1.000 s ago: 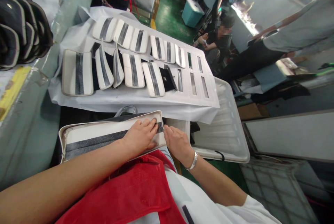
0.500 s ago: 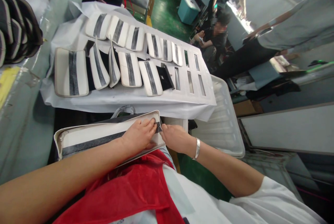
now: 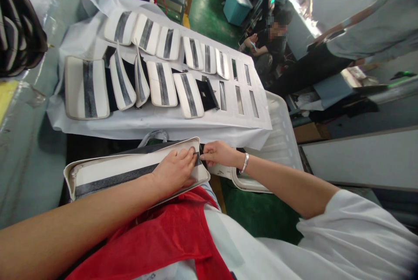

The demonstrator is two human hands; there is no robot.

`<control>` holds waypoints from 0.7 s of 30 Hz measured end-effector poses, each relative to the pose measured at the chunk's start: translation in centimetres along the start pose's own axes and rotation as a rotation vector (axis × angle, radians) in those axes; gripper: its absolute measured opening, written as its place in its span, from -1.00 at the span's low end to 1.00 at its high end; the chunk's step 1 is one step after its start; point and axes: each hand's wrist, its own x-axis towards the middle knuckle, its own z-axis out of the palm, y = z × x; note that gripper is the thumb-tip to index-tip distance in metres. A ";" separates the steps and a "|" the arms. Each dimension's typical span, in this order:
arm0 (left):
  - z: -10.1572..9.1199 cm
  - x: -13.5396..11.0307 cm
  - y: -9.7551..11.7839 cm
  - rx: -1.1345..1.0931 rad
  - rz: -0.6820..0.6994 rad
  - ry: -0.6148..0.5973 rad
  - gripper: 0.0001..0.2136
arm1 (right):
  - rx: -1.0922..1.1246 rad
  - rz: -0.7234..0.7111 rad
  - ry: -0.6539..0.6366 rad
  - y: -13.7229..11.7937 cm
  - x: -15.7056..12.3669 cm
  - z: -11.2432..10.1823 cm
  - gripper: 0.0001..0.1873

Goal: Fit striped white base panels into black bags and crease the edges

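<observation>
A white padded panel (image 3: 107, 169) with a dark grey strip along it lies across my lap, over my red apron. My left hand (image 3: 174, 171) presses down on its right end, fingers curled over the strip. My right hand (image 3: 217, 153) pinches the end of that dark strip at the panel's right edge, a silver bracelet on the wrist. Ahead, a white paper-covered board (image 3: 170, 125) carries two rows of several similar white panels with grey strips.
A white plastic tray (image 3: 281, 140) sits to the right beyond my right hand. A stack of dark padded pieces (image 3: 16, 32) is at the far left. A person in a red apron stands behind the board; another sits near a teal bin (image 3: 237, 10).
My right hand has lifted from beside the panel's end and swung round so its fingers pinch the strip's tip. My left hand has stayed pressed on the panel.
</observation>
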 end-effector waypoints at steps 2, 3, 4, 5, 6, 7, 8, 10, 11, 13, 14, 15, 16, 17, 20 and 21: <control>0.1 0.2 0.0 -0.003 0.003 -0.008 -0.40 | 0.030 0.071 -0.008 -0.2 0.6 -0.1 -0.77; 0.1 0.3 -0.1 -0.005 0.004 -0.008 -0.40 | 0.027 0.093 -0.002 -0.3 0.8 -0.2 -0.76; 0.2 0.4 -0.1 -0.008 0.006 -0.005 -0.40 | 0.022 0.107 0.008 -0.4 0.9 -0.3 -0.75; 0.2 0.5 -0.2 -0.014 0.006 0.000 -0.40 | 0.022 0.115 0.014 -0.4 1.0 -0.3 -0.75; 0.2 0.6 -0.3 -0.022 0.003 0.005 -0.40 | 0.026 0.121 0.018 -0.3 1.0 -0.3 -0.75; 0.2 0.7 -0.4 -0.035 -0.004 0.010 -0.41 | 0.026 0.116 0.026 -0.2 0.9 -0.2 -0.75; 0.2 0.8 -0.5 -0.053 -0.015 0.015 -0.42 | 0.014 0.097 0.043 0.1 0.8 0.0 -0.75; 0.1 0.7 -0.5 -0.106 -0.040 0.019 -0.44 | -0.060 0.020 0.117 0.7 0.4 0.6 -0.75; 0.0 0.5 -0.4 -0.135 -0.058 0.029 -0.43 | -0.119 -0.028 0.169 1.0 0.1 1.1 -0.75; -0.1 -0.2 0.1 -0.186 -0.121 0.089 -0.36 | -0.240 -0.110 0.281 1.5 -0.4 2.0 -0.74; -0.2 -0.7 0.5 -0.202 -0.155 0.138 -0.30 | -0.281 -0.135 0.329 1.6 -0.7 2.4 -0.73; -0.2 -1.3 0.9 -0.210 -0.177 0.190 -0.26 | -0.306 -0.153 0.365 1.7 -0.9 2.7 -0.73; -0.2 -2.1 1.2 -0.212 -0.181 0.236 -0.27 | -0.314 -0.165 0.388 1.8 -1.0 2.9 -0.73; -0.3 -2.9 1.5 -0.210 -0.168 0.270 -0.32 | -0.312 -0.171 0.396 1.8 -1.1 3.0 -0.74; -0.7 -6.2 1.7 -0.229 -0.107 0.311 -0.64 | -0.318 -0.194 0.417 1.5 -1.2 2.9 -0.64; -0.9 -7.5 1.6 -0.248 -0.109 0.315 -0.71 | -0.350 -0.224 0.459 1.4 -1.3 2.9 -0.59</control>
